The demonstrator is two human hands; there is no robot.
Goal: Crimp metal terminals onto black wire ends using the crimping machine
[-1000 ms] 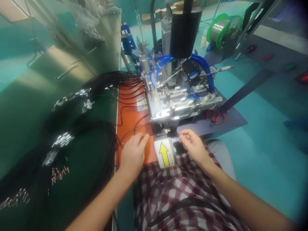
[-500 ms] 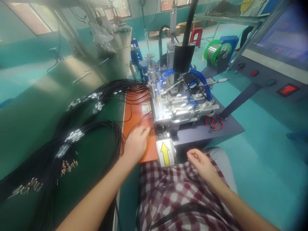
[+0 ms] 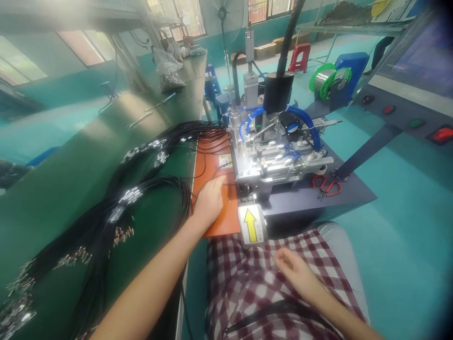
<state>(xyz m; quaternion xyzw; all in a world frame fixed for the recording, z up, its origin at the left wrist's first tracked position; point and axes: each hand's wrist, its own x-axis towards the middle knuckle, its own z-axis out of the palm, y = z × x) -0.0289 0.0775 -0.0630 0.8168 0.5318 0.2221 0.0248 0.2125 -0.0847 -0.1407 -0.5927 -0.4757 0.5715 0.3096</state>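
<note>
My left hand [image 3: 210, 200] rests over the orange plate [image 3: 224, 222], its fingers closed round a black cable [image 3: 196, 192] at the machine's near left edge; the fingertips are partly hidden. Loosely curled above my checked apron [image 3: 255, 278], my right hand [image 3: 288, 260] shows nothing in its fingers. The bench machine [image 3: 276, 160] has metal slides and blue air tubes, and a row of black cables [image 3: 208, 126] enters its far left side. Just right of my left hand sits a white cover with a yellow arrow [image 3: 250, 225].
Bundles of black cables [image 3: 148, 189] with metal ends lie on the green table [image 3: 85, 189] at left. Red-handled pliers [image 3: 325, 190] lie on the machine base. A control panel [image 3: 399, 111] stands at right, and a green wire spool [image 3: 329, 80] behind.
My right hand has drawn back from beside the arrow cover, down over the apron. My left hand stays at the machine's edge. The whole view has shifted as my head turned left.
</note>
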